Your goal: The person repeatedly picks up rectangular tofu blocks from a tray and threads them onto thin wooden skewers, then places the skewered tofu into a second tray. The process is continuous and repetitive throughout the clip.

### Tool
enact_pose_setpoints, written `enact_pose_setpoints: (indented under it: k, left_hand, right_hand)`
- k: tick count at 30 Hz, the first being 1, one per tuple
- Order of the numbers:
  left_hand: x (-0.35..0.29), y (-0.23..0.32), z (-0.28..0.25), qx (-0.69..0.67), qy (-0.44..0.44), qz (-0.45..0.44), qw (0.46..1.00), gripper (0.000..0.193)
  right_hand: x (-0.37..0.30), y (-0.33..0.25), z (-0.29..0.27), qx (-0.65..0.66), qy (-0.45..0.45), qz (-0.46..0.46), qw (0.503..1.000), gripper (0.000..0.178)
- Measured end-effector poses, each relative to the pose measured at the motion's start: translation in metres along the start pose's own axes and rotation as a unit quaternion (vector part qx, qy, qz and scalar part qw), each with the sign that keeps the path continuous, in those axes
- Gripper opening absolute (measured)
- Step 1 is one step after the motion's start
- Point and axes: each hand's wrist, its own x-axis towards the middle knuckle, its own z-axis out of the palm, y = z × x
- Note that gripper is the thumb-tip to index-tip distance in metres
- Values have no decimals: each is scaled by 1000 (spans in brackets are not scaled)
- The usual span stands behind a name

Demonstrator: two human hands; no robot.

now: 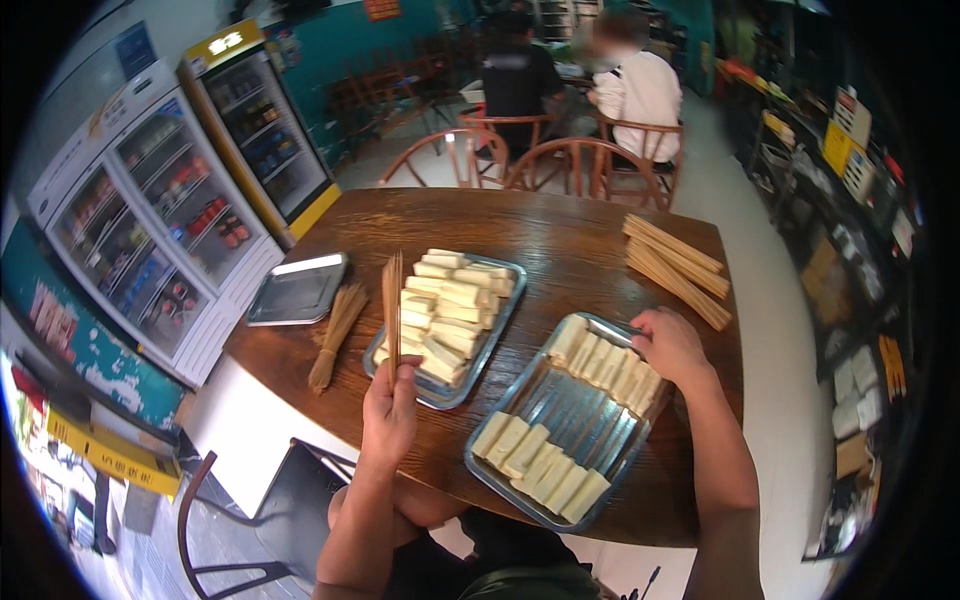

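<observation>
Bamboo skewers (392, 305): thin, stiff, light, upright in your left hand (390, 410), fingers closed on their lower ends | right hand (670, 345), fingers curled on the near steel tray (575, 415) at the counter's (560, 240) near edge | soft pale tofu strips (610, 370): fragile, pinch mid-length gently.

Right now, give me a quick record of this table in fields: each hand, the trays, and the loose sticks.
left hand: holds a bundle of skewers upright
right hand: rests on the far end of the near tray
near tray: pale blocks in rows at both ends, bare middle
middle tray: heaped with pale blocks
empty tray: far left
loose sticks: beside the empty tray
stick pile: far right of the table
</observation>
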Motion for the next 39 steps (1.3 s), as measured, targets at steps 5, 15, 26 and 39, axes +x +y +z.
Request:
enact_pose_setpoints:
  k: [5, 15, 26, 39]
  left_hand:
    - [-30, -71, -26, -205, 125, -19, 970, 7]
    - [-25, -71, -31, -208, 115, -35, 971, 12]
    - [-23, -78, -37, -200, 88, -61, 974, 16]
    - [-34, -10, -37, -289, -133, -159, 934, 21]
  right_hand:
    - [3, -84, 18, 23, 57, -205, 977, 20]
    - [31, -265, 114, -210, -106, -227, 945, 42]
    - [59, -246, 126, -154, -92, -241, 954, 26]
    - [11, -165, 37, 631, -241, -8, 738, 31]
